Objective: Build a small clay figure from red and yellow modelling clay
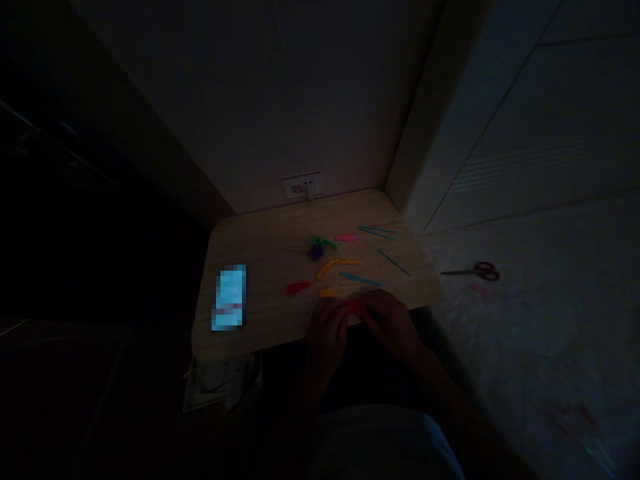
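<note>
At the front edge of a small wooden table (270, 247), my left hand (327, 328) and my right hand (393, 320) meet around a red piece of modelling clay (354, 307). Fingers of both hands are closed on it, and they partly cover it. Just beyond my left fingertips lies a yellow block (327, 293). A red clay piece (299, 287) rests to its left. Behind are a curved orange clay strip (330, 265), a flat light-blue tool (360, 279), a dark purple lump (316, 252), a green piece (325, 242) and a pink piece (346, 238).
Thin blue sticks (394, 262) lie on the table's right side. A lit phone (229, 298), blurred, is at the left. Scissors (483, 271) lie on a pale surface at the right. A wall socket (301, 187) sits behind the table. The room is very dark.
</note>
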`<state>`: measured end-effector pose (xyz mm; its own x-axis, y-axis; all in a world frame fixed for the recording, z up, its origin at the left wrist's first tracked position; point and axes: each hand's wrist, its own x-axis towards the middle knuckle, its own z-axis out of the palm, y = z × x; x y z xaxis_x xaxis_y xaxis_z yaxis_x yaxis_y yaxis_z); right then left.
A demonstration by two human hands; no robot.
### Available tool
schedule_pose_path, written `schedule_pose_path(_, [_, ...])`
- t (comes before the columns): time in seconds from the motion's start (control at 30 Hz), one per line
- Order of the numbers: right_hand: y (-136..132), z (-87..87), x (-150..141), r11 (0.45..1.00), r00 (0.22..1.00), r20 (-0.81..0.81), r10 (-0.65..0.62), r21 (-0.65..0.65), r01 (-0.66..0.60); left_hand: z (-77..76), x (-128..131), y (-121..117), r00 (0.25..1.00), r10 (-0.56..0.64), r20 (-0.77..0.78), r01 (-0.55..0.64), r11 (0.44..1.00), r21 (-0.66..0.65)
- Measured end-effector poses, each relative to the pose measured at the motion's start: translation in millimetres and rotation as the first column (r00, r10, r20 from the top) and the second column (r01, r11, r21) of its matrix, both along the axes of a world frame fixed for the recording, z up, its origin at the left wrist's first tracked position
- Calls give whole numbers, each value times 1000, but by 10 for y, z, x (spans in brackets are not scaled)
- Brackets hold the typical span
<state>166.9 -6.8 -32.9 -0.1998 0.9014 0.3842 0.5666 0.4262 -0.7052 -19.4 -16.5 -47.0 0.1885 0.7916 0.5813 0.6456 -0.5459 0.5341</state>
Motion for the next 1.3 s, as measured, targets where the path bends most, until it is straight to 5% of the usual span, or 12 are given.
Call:
schedule_pose_path(0.53, [63,-36,-41,999,998,-51,-29,13,30,-7,6,51,997,21,78,-20,1000,-23])
schedule_pose_path(1.3, [151,80,-57,990,992,-59,111,-86,-116,55,-35,100,983,20,181,15,982,-189])
